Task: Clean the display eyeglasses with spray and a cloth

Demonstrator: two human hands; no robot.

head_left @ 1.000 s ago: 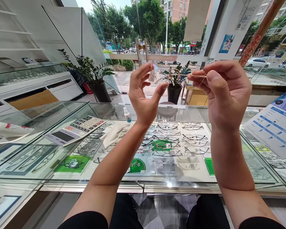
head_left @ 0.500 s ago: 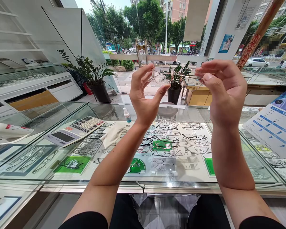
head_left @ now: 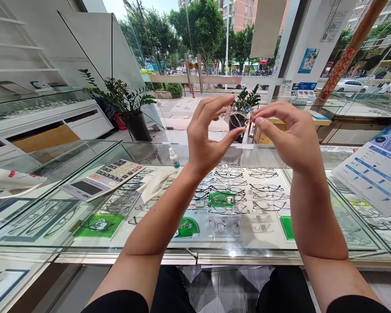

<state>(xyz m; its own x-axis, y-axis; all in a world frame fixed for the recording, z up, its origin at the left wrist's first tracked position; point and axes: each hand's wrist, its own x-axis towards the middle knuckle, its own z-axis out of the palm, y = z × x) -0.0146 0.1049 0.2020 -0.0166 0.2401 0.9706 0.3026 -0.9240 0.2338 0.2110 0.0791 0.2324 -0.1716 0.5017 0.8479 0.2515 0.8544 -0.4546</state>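
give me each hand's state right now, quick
Left hand: partly open at the glasses; whether it grips them cannot be told.
Right hand: closed, pinching the glasses.

The cloth is cream (both sleeves are black).

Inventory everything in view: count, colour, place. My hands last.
eyeglasses: one pair, clear lenses, above the glass counter
calculator: one, grey and white, counter, left
small bottle: one, white and blue, on counter
cloth: one, cream, beside calculator
display glasses: many, mostly dark, inside counter
printed sheet: one, blue and white, right edge
potted plants: two, green, beyond counter
trees: several, green, outside
sleeves: two, black, bottom edge
left hand: one, bare, at the eyeglasses
right hand: one, bare, fingers on eyeglasses
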